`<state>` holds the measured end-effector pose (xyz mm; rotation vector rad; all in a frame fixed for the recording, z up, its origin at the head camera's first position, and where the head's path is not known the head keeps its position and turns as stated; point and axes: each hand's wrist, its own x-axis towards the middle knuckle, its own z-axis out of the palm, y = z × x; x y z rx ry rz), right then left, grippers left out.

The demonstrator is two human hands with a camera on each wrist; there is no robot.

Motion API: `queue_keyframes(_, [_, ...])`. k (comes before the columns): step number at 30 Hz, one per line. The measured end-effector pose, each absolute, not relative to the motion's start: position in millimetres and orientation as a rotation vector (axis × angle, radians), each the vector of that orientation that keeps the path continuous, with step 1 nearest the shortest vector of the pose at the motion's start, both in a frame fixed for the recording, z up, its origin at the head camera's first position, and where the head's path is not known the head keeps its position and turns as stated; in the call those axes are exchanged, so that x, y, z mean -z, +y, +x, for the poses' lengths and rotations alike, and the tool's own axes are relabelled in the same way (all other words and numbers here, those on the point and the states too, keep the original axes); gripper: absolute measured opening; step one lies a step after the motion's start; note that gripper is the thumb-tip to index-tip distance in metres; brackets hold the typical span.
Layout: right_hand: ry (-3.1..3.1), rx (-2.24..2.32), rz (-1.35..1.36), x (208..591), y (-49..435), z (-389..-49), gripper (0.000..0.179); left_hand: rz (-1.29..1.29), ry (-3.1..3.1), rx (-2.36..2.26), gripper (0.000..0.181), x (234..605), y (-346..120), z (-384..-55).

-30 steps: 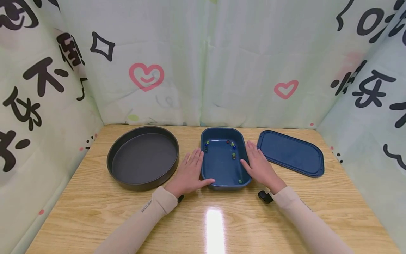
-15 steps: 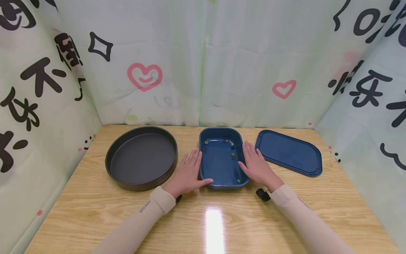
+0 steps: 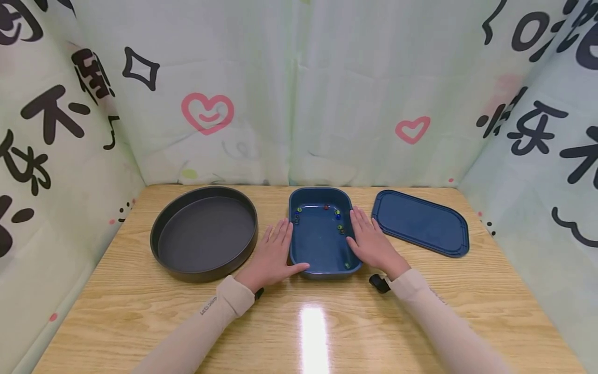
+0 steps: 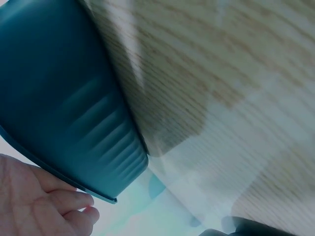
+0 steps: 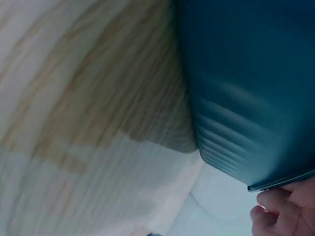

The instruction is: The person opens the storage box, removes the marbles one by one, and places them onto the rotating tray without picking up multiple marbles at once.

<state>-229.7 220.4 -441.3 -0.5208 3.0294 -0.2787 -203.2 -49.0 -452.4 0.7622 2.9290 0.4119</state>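
Head view has swung slightly right. Your left hand (image 3: pixel 271 256) and right hand (image 3: pixel 372 244), each grip wide, touch the blue box (image 3: pixel 320 249). Head alone shows marbles (image 3: pixel 338 216); wrists, ribbed outer walls (image 4: pixel 106 140).

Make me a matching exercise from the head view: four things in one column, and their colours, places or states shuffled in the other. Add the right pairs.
Things:
1. round pan
2. rectangular container
3. lid
4. marbles

Descriptions:
A. several small pieces, scattered, of more than one colour
B. lying flat, to the right of the right hand
C. dark grey, to the left of the left hand
D. open-topped and blue, with hands at both sides

Right pairs: 1-C, 2-D, 3-B, 4-A
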Motion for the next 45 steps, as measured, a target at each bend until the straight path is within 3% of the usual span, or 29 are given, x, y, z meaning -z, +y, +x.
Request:
queue_keyframes(11, [3.06, 0.292, -0.517, 445, 222, -230, 0.06, 0.799, 2.92, -0.37, 0.101, 449, -51, -205])
queue_keyframes(20, [3.076, 0.271, -0.518, 446, 221, -230, 0.059, 0.877, 2.83, -0.247, 0.092, 426, -56, -220])
queue_keyframes(31, [3.089, 0.281, -0.512, 448, 220, -230, 0.059, 0.732, 2.699, -1.08, 0.072, 384, -29, -260])
queue_keyframes(38, [3.081, 0.283, -0.491, 449, 220, -230, 0.059, 0.582, 2.399, -1.638, 0.047, 392, 4, -283])
queue_keyframes(45, [3.088, 0.298, -0.506, 446, 220, -229, 0.059, 0.479, 2.226, -1.79, 0.036, 401, 31, -297])
